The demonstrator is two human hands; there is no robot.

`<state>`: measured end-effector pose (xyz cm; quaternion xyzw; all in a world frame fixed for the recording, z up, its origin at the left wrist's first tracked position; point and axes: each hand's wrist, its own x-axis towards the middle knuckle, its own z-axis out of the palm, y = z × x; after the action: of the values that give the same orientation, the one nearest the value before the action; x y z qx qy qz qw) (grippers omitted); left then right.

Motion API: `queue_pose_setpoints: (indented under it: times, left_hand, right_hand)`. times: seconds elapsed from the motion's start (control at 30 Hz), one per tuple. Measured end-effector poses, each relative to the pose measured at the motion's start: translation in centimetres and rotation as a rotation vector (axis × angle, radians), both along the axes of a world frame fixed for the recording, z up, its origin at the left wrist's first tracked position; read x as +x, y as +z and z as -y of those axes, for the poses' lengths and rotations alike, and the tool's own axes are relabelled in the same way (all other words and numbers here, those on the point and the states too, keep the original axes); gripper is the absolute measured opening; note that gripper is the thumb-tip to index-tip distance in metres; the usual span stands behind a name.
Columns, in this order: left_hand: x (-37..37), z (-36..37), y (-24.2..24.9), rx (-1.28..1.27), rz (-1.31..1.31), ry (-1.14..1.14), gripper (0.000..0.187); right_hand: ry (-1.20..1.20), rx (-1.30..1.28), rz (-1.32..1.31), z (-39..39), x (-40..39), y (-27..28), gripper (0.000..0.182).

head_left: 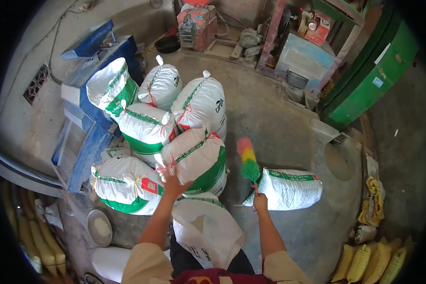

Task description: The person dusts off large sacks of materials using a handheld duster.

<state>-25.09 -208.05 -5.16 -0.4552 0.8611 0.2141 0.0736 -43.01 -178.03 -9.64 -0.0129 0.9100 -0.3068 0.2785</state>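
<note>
I have the right hand (260, 200) closed around the handle of the colourful duster (247, 156) just right of centre frame, its long axis running up and slightly left, while the farther left hand (173, 184) spreads at a tied sack (194, 161), contact unclear.

A front sack (208, 225) is standing before the person, between the legs (241, 261). Beyond it, leaning left of centre, a cluster of sacks (196, 161) is crowding together, with the left hand (173, 185) hanging over its near edge. To the right, a lone sack (292, 190) is lying on the floor (255, 113); just left of it, a duster (248, 161) is pointing forward from the right hand (260, 202). A side machine (87, 163) is standing between the cluster and the left wall (31, 123). Nearer, a basin (91, 228) is holding powder (102, 227). Bags (371, 262) are lying at the near right; a rear machine (299, 59) is standing behind everything.
</note>
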Motion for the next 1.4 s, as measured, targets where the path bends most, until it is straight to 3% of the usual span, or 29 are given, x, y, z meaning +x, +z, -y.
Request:
queue_pose_setpoints:
  times: [0.03, 0.07, 0.1, 0.2, 0.43, 0.5, 0.63, 0.7, 0.77, 0.83, 0.9, 0.97, 1.03, 1.1, 1.23, 1.3, 1.37, 1.4]
  left_hand:
    - [-3.4, -1.2, 2.7, 0.013, 0.129, -0.099, 0.121]
    - [-5.1, -1.2, 2.4, 0.001, 0.134, -0.09, 0.121]
    - [-6.7, -1.3, 1.3, 0.055, 0.176, -0.057, 0.127]
    - [-8.8, -2.9, -0.5, 0.076, 0.296, 0.033, 0.137]
    - [-10.1, -2.7, -0.6, 0.053, 0.395, 0.082, 0.144]
    - [-10.2, -2.6, -0.4, 0.085, 0.447, 0.074, 0.144]
    - [-10.3, -2.6, -0.7, 0.066, 0.443, 0.086, 0.144]
    - [-10.4, -2.6, -0.7, 0.041, 0.431, 0.084, 0.143]
    - [-10.3, -2.5, -0.7, 0.051, 0.431, 0.089, 0.143]
    - [-10.5, -2.4, -0.8, 0.064, 0.42, 0.112, 0.143]
    - [-10.3, -2.3, -0.7, 0.068, 0.42, 0.094, 0.143]
    - [-10.3, -1.9, -0.5, 0.083, 0.414, 0.108, 0.142]
    - [-10.1, -2.2, -0.7, 0.11, 0.406, 0.116, 0.142]
    - [-10.3, -1.8, -1.1, 0.116, 0.399, 0.108, 0.141]
    - [-9.9, -2.0, -2.2, 0.043, 0.361, 0.103, 0.139]
    - [-10.6, -1.7, -1.3, 0.045, 0.368, 0.116, 0.137]
    - [-11.0, -1.9, -0.9, 0.048, 0.468, 0.105, 0.133]
    - [-10.8, -2.4, -1.4, 0.052, 0.478, 0.11, 0.133]
  right_hand:
    - [-0.081, -0.054, 0.109, 0.6, -0.7, 1.4, 0.053]
    - [0.1, -0.141, -0.077, -0.4, -1.1, -2.6, 0.047]
    - [0.148, -0.284, -0.136, -0.6, -0.7, -3.1, 0.046]
    - [0.345, -0.162, -0.136, -1.6, -1.4, -3.5, 0.045]
    - [0.285, -0.255, -0.039, -1.4, -4.4, -5.4, 0.041]
    - [0.082, -0.113, -0.047, -0.8, -4.9, -5.2, 0.041]
    - [0.139, -0.184, -0.082, 0.1, -5.7, -3.8, 0.043]
    - [0.363, -0.251, -0.019, 0.6, -5.5, -3.4, 0.048]
    - [0.399, -0.258, -0.082, 0.2, -5.9, -4.3, 0.054]
    - [0.164, 0.002, 0.345, 0.5, -7.6, -3.9, 0.056]
    - [0.124, 0.08, 0.387, 0.5, -8.8, -2.5, 0.054]
    - [0.226, 0.009, 0.151, 0.5, -9.9, -1.4, 0.062]
    - [0.279, -0.114, 0.073, 0.4, -12.0, -5.1, 0.054]
    - [0.41, -0.368, -0.088, 4.7, -14.8, -4.2, 0.042]
    - [0.606, -0.53, -0.215, 15.2, -18.4, -1.9, 0.038]
    - [0.826, -0.272, -0.338, 19.9, -21.3, -2.2, 0.039]
    - [0.898, 0.0, -0.429, 23.1, -25.3, 0.0, 0.04]
    - [0.826, -0.025, -0.417, 24.1, -27.6, -0.1, 0.041]
